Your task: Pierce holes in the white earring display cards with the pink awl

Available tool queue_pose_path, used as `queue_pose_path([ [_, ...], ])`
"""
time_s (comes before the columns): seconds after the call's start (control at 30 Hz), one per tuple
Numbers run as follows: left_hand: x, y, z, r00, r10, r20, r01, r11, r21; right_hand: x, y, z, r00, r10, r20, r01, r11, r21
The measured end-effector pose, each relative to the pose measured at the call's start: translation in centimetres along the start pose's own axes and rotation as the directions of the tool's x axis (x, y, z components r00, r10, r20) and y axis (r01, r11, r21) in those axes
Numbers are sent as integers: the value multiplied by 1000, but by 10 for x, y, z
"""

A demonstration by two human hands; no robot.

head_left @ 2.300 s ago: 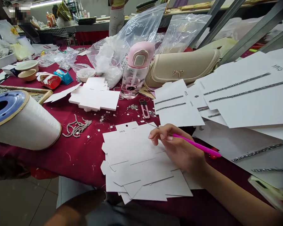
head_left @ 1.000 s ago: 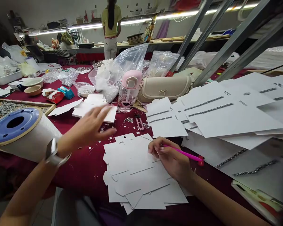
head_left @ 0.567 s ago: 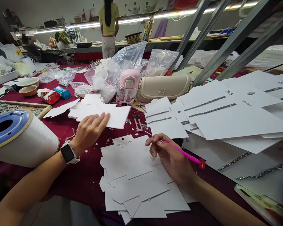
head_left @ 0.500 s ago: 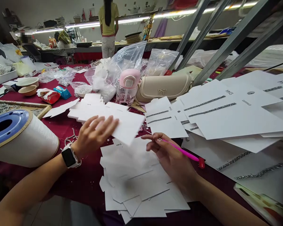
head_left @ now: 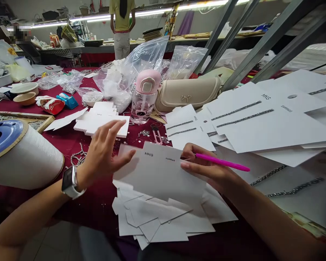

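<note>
My right hand pinches the right edge of a white card printed MNG, and also holds a bright pink pen-like tool. My left hand is raised at the card's upper left, fingers apart, with nothing in it. Below the held card lies a loose pile of white cards. Behind my left hand sits a neater stack of white cards. To the right are cards with dark beaded chains fixed on them in pairs.
A large white spool stands at the left by a wooden tray. A pink-lidded bottle, a beige bag and plastic bags stand behind. Metal bars slant at upper right. A person stands farther back.
The white card has moved from my left hand to my right hand, over the pile. My left hand has let go and opened. The camera view has shifted slightly.
</note>
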State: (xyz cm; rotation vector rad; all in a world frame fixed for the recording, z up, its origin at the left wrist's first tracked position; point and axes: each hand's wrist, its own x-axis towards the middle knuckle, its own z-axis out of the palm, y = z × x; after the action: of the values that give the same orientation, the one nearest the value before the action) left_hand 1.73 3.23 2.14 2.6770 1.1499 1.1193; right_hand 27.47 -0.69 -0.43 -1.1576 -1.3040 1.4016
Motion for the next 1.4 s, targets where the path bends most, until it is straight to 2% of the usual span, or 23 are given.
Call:
queue_pose_path([
  [0.03,3,-1,1,983,-94,155,117,982,-148,1,-2,-4,999,11,49,-8,999,-52],
  [0.07,6,-2,2,935,-134,327,231,932,-279,1,-3,-6,996,23,83,-14,995,-101],
  [0.13,7,-3,8,793,-115,598,432,798,-420,1,-5,-7,994,30,105,-8,979,-202],
  [0.17,7,-3,11,736,-107,668,503,747,-435,1,-5,-6,998,8,68,10,967,-254],
  [0.23,4,-4,20,670,-114,734,588,684,-431,1,-6,-1,983,-137,-125,86,935,-345],
  [0.27,2,-5,25,649,-125,750,623,653,-431,1,-5,3,934,-250,-254,149,921,-360],
  [0.33,-3,-7,34,606,-151,781,693,582,-425,2,-1,13,800,-410,-437,309,907,-286],
  [0.37,-4,-9,39,588,-168,791,720,554,-418,3,2,19,790,-422,-444,381,906,-184],
  [0.4,-6,-10,43,573,-185,798,741,533,-408,5,7,25,845,-386,-370,400,916,-42],
  [0.43,-7,-11,46,565,-202,800,755,519,-402,8,12,31,917,-317,-242,335,942,36],
  [0.47,-8,-11,49,562,-218,797,763,509,-398,10,18,37,955,-254,-150,266,962,59],
  [0.53,-8,-12,52,560,-248,790,776,491,-396,17,29,45,991,-120,-60,126,986,109],
  [0.63,-8,-11,53,553,-278,785,792,468,-392,24,38,48,990,-9,-144,37,981,192],
  [0.73,-8,-10,52,560,-299,772,782,500,-373,26,40,46,985,16,-174,21,978,209],
  [0.9,-8,-12,52,596,-290,749,732,580,-358,28,41,46,987,1,-160,26,986,166],
  [1.07,-10,-13,54,627,-270,731,705,597,-383,28,40,49,994,-3,-106,3,1000,-2],
  [1.23,-9,-11,52,641,-279,715,699,596,-394,22,36,49,981,-58,-186,87,985,150],
  [1.4,-9,-11,52,644,-291,707,701,594,-394,19,36,49,989,-92,-118,106,987,118],
])
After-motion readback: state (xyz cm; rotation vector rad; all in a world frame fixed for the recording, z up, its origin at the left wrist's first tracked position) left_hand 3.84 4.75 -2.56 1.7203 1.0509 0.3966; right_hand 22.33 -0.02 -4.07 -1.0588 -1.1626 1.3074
